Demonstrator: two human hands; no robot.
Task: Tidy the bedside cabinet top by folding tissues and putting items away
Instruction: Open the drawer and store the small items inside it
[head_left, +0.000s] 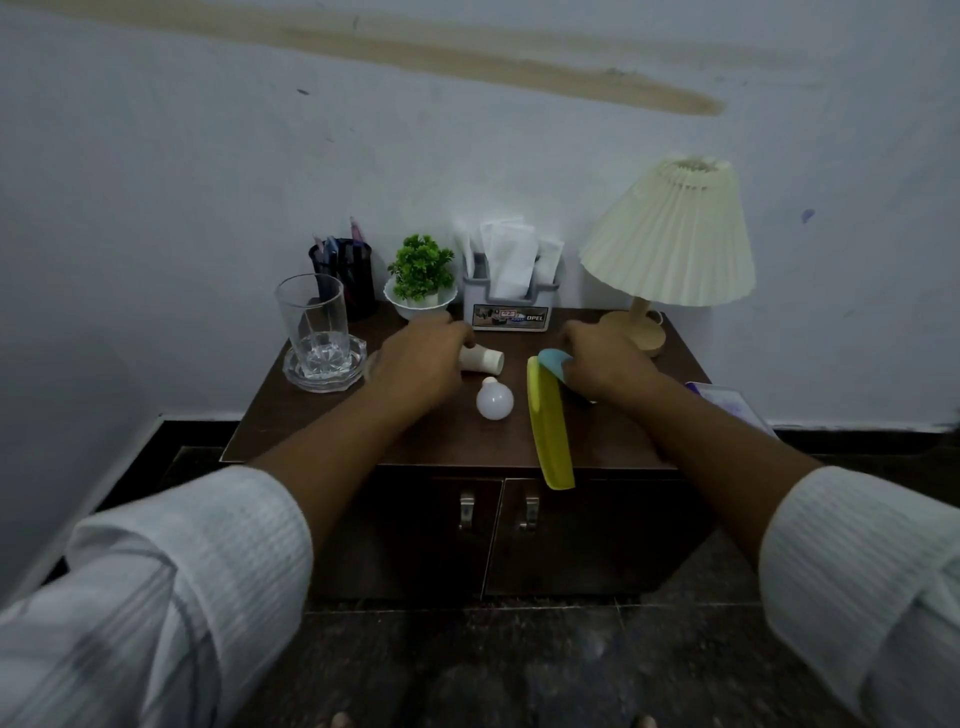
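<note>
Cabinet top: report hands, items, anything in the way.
Left hand grips white tube lying on its side. Right hand grips light-blue item at far end of yellow comb. Comb overhangs front edge; light bulb loose between hands.

Tissues (511, 254) upright in holder (511, 312); bulb (494, 399), yellow comb (549, 426) lie loose; tube (485, 359), blue item (555, 359) held.

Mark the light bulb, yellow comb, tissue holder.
light bulb (495, 400), head view, middle of white globe.
yellow comb (548, 428), head view, midway along it.
tissue holder (511, 315), head view, front label.
</note>
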